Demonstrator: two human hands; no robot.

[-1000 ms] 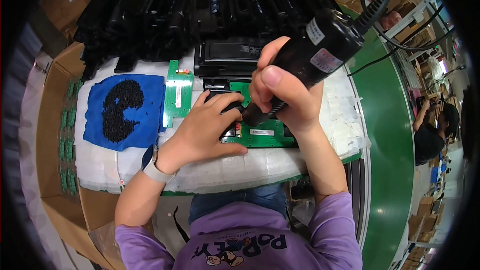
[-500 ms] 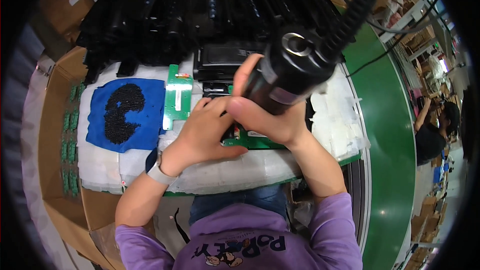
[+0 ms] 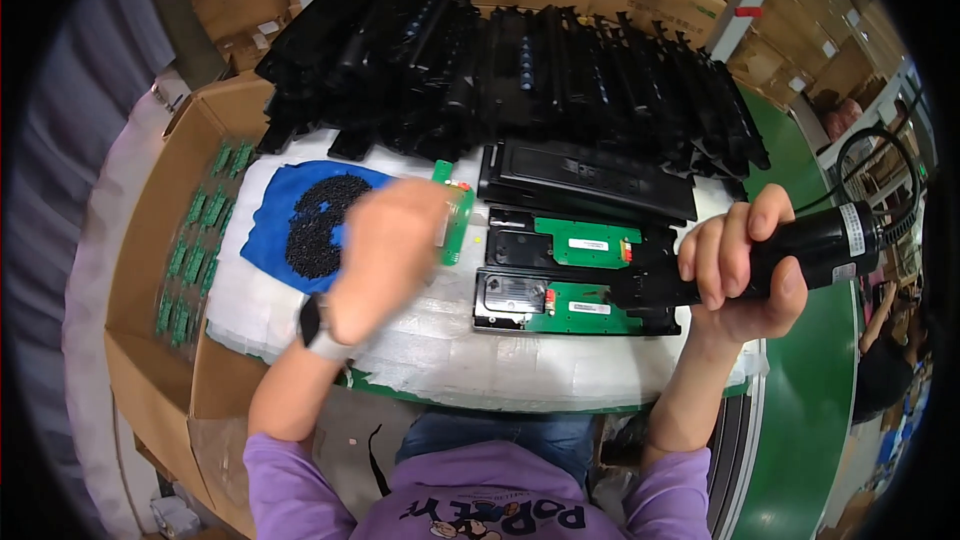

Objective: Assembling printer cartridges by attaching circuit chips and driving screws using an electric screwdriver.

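My right hand is wrapped round a black electric screwdriver, tilted so that its tip end points left over the nearer black plastic housing. A green circuit board lies in that housing. Just behind it, a second housing holds another green board. My left hand is smeared by motion, so its fingers cannot be made out. It is between the pile of small black screws on a blue cloth and a loose green board, partly covering both.
Behind the housings lies a closed black casing. Many long black casings are stacked along the back. At left stands a cardboard box with green boards in it. A green surface runs along the right.
My hands have parted: the right one swung right with the screwdriver, the left one moved off the housing towards the screws. The view has shifted, uncovering both housings.
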